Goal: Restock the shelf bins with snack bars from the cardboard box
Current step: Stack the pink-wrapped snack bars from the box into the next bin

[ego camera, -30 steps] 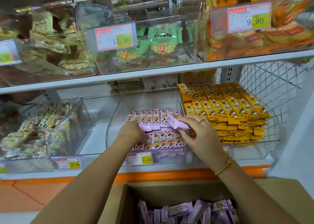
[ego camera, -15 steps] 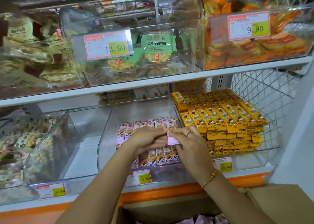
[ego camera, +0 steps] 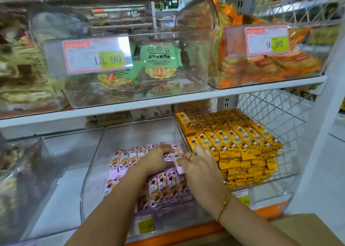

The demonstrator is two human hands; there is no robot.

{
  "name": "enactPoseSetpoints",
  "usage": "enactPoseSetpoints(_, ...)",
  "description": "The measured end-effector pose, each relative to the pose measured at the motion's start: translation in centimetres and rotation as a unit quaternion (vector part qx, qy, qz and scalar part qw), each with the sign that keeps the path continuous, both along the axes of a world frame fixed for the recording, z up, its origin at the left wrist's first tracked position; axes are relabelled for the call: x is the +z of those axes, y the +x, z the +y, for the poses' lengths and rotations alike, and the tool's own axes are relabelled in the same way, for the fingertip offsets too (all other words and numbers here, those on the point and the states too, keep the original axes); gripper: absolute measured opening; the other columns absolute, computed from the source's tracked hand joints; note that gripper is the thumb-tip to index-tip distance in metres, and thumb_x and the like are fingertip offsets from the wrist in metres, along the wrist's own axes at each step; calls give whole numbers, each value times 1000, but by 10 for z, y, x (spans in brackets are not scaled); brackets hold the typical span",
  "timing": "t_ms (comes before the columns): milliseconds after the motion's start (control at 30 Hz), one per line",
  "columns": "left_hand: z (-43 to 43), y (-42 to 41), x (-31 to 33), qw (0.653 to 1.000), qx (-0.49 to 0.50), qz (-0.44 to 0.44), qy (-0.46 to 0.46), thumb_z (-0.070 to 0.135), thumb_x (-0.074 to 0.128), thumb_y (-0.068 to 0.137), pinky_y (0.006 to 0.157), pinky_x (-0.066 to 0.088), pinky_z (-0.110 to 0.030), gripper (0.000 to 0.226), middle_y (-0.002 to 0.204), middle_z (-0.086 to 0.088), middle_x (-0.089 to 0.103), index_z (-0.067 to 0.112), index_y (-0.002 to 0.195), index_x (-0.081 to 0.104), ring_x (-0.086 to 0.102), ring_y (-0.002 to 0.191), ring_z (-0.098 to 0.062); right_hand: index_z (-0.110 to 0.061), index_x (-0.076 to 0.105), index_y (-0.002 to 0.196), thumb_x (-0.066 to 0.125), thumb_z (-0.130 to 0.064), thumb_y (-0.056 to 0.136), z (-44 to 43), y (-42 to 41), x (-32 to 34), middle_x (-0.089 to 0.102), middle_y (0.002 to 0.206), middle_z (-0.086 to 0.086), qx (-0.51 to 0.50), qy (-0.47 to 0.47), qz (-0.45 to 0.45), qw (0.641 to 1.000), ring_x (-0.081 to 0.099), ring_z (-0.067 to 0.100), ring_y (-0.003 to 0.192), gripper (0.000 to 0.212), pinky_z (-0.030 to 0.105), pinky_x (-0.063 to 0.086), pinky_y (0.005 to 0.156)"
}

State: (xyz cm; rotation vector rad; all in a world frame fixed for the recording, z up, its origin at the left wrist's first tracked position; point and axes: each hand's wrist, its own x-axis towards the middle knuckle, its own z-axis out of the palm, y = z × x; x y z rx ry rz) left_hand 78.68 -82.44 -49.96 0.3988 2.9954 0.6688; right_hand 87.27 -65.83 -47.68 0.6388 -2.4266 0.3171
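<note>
Clear shelf bin (ego camera: pixel 130 131) holds rows of pink bars (ego camera: pixel 128 158). One bar (ego camera: pixel 169 156) in the back row sits inside the curled fingers of the left hand (ego camera: pixel 156 161); the right hand (ego camera: pixel 203 173) touches its end, grip unclear.

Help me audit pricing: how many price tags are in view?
4. The 13.90 tag, upper middle; the 9.90 tag, upper right; a blurred tag below the pink bars; a partly hidden tag below the yellow bars. Others may be hidden.
</note>
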Motion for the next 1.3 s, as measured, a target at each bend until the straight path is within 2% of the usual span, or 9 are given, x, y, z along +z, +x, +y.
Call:
enactPoseSetpoints(167,-7,-5,-8,990,56,-60,114,22,57,90,88,46,-28,41,141,-1,49,24,131,56,57,110,-22,-13,60,50,78,-7,52,-17,1,5,50,44,1,-59,58,-36,996,51,25,67,20,36,46,61)
enactPoseSetpoints(233,-5,-2,-4,975,71,-115,174,33,55,87,103,41,-40,48,144,-8,46,21,133,54,51,122,-33,-15,61,50,81,-11,58,-20,-3,1,51,47,1,-89,90,-56,990,49,25,72,22,39,44,66)
enactPoseSetpoints(333,-6,0,-5,975,46,-148,157,52,56,81,117,22,-41,67,155,0,28,24,141,44,34,138,-22,-16,68,71,63,-17,84,-22,-4,0,59,70,1,-108,145,-64,981,42,26,92,14,40,37,80)
enactPoseSetpoints(467,-3,1,-10,995,25,-80,54,38,42,99,115,10,-28,55,158,2,16,20,149,28,12,146,-13,-16,68,103,43,-22,97,-18,-3,8,58,102,2,-84,221,-87,968,34,27,107,26,40,31,89)
enactPoseSetpoints(567,0,3,-12,996,23,-79,29,41,35,100,117,6,-29,57,159,1,11,20,151,20,5,147,-14,-21,73,98,69,-26,81,-13,1,2,60,120,3,-60,144,-61,986,37,25,111,18,39,42,90)
enactPoseSetpoints(633,-1,1,-16,997,19,-69,-14,48,35,99,118,5,-32,62,160,1,8,22,152,16,4,147,-16,-24,70,103,80,-30,66,-2,8,-9,56,129,4,-57,25,-54,997,38,26,120,38,42,46,93)
enactPoseSetpoints(800,0,-2,-20,998,13,-31,-50,50,34,98,117,5,-36,62,160,-1,8,22,152,19,2,147,-21,-33,52,124,61,-21,80,23,22,-41,45,138,7,-28,-113,-33,993,31,29,130,47,48,44,98)
enactPoseSetpoints(1167,-11,-21,-9,988,16,-3,-155,81,26,72,110,25,-46,86,144,-9,32,30,140,41,23,134,-30,-28,57,120,49,-23,85,25,15,-50,39,142,5,2,-115,-49,992,30,28,133,36,37,48,95)
enactPoseSetpoints(1300,-10,-34,-10,985,22,22,-167,64,43,87,105,30,-39,59,134,-10,40,27,131,53,31,127,-30,-31,54,121,51,-25,84,26,15,-49,38,143,4,8,-115,-51,992,28,27,133,37,33,53,87)
